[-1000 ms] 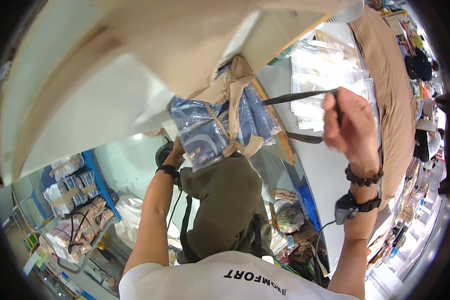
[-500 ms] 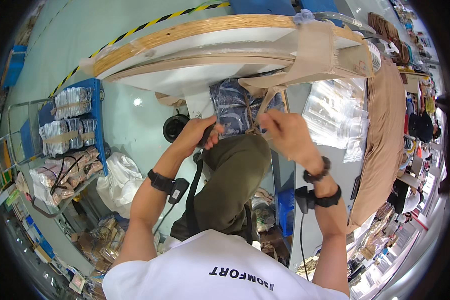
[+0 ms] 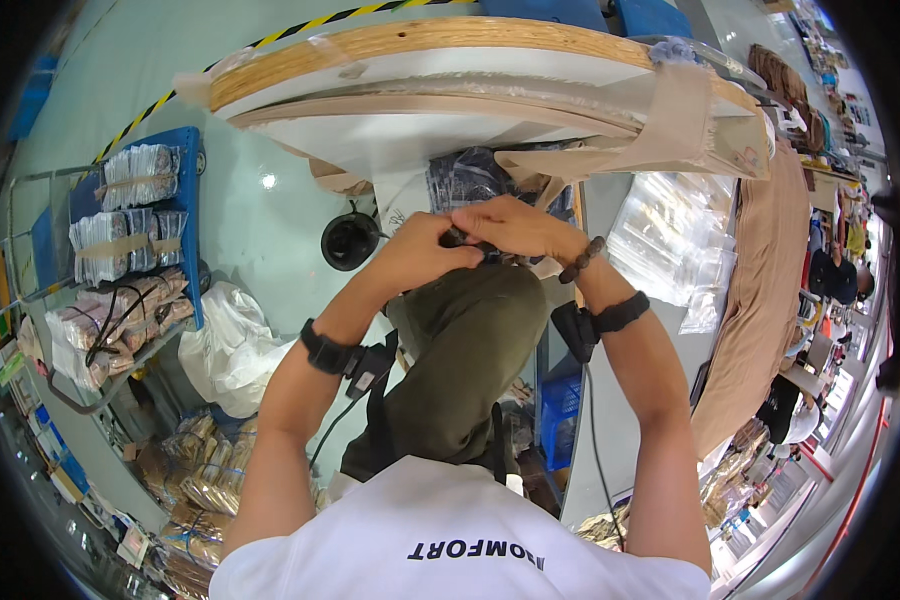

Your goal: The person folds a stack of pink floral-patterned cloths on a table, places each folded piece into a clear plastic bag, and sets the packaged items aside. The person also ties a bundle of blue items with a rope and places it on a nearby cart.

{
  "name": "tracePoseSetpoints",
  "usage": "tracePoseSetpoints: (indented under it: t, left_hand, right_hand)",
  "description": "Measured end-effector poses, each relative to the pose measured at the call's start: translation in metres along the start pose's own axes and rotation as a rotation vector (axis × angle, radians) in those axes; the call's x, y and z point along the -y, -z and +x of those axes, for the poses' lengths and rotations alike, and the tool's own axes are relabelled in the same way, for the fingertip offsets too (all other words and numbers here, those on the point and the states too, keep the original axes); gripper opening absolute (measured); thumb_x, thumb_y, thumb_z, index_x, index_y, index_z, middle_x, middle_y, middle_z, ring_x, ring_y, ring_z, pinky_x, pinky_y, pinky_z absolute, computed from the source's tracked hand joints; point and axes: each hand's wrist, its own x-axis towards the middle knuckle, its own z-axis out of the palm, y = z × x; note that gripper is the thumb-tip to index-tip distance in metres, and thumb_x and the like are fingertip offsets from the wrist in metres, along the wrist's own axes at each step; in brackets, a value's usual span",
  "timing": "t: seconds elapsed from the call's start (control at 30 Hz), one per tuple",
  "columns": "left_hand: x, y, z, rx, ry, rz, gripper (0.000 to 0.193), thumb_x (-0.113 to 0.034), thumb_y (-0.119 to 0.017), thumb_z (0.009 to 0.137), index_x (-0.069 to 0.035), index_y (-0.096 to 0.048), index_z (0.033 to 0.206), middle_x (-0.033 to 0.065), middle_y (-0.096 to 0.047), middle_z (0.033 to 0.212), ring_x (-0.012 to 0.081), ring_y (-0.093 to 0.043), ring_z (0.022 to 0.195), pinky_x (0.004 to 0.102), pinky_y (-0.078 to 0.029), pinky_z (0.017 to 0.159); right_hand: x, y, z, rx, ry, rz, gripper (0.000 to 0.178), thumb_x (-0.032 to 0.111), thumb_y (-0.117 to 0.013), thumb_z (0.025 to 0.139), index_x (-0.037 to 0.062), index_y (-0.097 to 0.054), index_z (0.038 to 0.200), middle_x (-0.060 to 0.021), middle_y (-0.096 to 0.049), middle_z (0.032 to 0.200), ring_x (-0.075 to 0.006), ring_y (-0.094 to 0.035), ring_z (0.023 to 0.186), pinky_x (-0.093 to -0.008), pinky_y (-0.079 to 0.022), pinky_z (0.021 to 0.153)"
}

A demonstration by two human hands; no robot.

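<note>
Left hand meets right hand at bagged bundle — black strap between

One left hand and one right hand make two at the centre of the frame, with one dark strap at the fingers. There are two wristbands, one per forearm, and one bead bracelet. One shirt fills the lower centre.

Above the hands lie blue packs, too covered to count, and one wood-edged board.

At left: one cart, at least three piles of packs, one white sack.

At right: one long brown cloth, and clear bags overlapping beyond counting.
</note>
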Motion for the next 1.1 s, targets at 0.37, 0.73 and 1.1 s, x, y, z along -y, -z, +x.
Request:
tracePoseSetpoints:
  t: [0.37, 0.73, 1.1]
  left_hand:
    - [0.035, -0.028, 0.055, -0.246, -0.111, -0.235, 0.022, -0.003, -0.063, 0.090, 0.001, -0.067, 0.111, 0.0058, -0.071, 0.091, 0.0085, -0.063, 0.069, 0.0263, -0.050, 0.059]
    - [0.032, -0.065, 0.014, -0.579, -0.484, 0.145, 0.016, -0.013, -0.079, 0.081, -0.002, -0.069, 0.086, 0.0109, -0.065, 0.085, 0.0267, -0.064, 0.079, 0.0350, -0.050, 0.071]
    - [0.060, -0.041, 0.017, -0.345, -0.577, -0.091, 0.028, -0.025, -0.066, 0.100, 0.001, -0.066, 0.091, 0.0092, -0.065, 0.106, 0.0087, -0.056, 0.073, 0.0231, -0.047, 0.064]
  right_hand:
    - [-0.045, -0.011, -0.026, -0.511, 0.638, -0.749, 0.021, 0.006, -0.073, 0.081, 0.0039, -0.074, 0.101, -0.0115, -0.068, 0.088, -0.0299, -0.066, 0.083, -0.0417, -0.053, 0.068]
    - [-0.041, 0.000, -0.008, -0.329, -0.059, 0.173, 0.041, 0.033, -0.068, 0.090, -0.0057, -0.071, 0.076, -0.0092, -0.066, 0.064, -0.0157, -0.058, 0.060, -0.0350, -0.046, 0.060]
    - [-0.064, 0.011, -0.009, -0.348, 0.196, 0.866, 0.027, 0.017, -0.051, 0.105, -0.0003, -0.068, 0.095, -0.0067, -0.069, 0.086, -0.0150, -0.063, 0.078, -0.0325, -0.051, 0.088]
